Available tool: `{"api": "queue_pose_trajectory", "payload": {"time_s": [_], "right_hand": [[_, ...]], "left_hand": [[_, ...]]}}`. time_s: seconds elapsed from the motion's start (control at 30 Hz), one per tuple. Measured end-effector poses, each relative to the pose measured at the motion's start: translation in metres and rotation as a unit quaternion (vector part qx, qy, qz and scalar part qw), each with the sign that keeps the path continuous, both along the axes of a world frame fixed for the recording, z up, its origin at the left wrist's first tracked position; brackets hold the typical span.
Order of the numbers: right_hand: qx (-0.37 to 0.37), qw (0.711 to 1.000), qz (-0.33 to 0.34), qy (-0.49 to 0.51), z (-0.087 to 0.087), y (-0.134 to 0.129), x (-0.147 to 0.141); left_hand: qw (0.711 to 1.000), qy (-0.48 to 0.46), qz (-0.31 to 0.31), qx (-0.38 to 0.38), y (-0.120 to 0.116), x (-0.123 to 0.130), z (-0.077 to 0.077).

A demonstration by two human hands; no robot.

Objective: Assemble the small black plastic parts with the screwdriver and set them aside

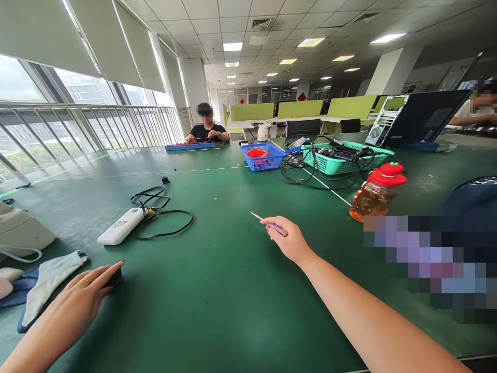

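My right hand [285, 235] is closed around the handle of a small screwdriver [277, 228], held just above the green table. Its thin metal shaft points forward and left. At the lower left, my left hand [83, 290] lies low over the table, its fingers and thumb around a small black block [115, 278]. Most of that block is hidden under the fingers. Beyond the left hand lies a white power bank [122, 226] with a looped black cable [165, 235]. A light-blue and navy cloth [54, 277] is beside the left wrist.
On the green table [217, 321] stand a blue basket [264, 163], a teal basket of cables [334, 165] and a red-lidded bottle [375, 194]. A black monitor-like panel [427, 119] leans behind. A person [207, 127] sits at the far edge; another [477, 106] is far right.
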State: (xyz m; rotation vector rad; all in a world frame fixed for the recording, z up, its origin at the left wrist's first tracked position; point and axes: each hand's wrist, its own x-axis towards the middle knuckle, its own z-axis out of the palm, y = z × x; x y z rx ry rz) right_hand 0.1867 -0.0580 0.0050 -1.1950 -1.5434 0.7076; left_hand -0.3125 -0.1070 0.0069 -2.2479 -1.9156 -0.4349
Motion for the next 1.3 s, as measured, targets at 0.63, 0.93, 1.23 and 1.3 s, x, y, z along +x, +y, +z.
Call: {"api": "queue_pose_trajectory", "payload": {"time_s": [0.63,0.93,1.23,1.3], "right_hand": [[-0.026,0.999,0.030,-0.031,0.002,-0.001,-0.002],[-0.011,0.998,0.047,-0.041,0.003,-0.003,-0.005],[0.004,0.994,0.071,-0.084,0.004,-0.001,0.004],[0.005,0.994,0.072,-0.087,0.004,0.000,0.006]], "left_hand": [[0.992,-0.001,0.069,-0.107,0.009,-0.004,0.013],[0.988,-0.047,-0.052,-0.137,0.009,0.092,0.056],[0.966,-0.024,-0.236,-0.100,0.072,0.280,0.047],[0.969,-0.016,-0.226,-0.096,0.088,0.297,0.034]]}}
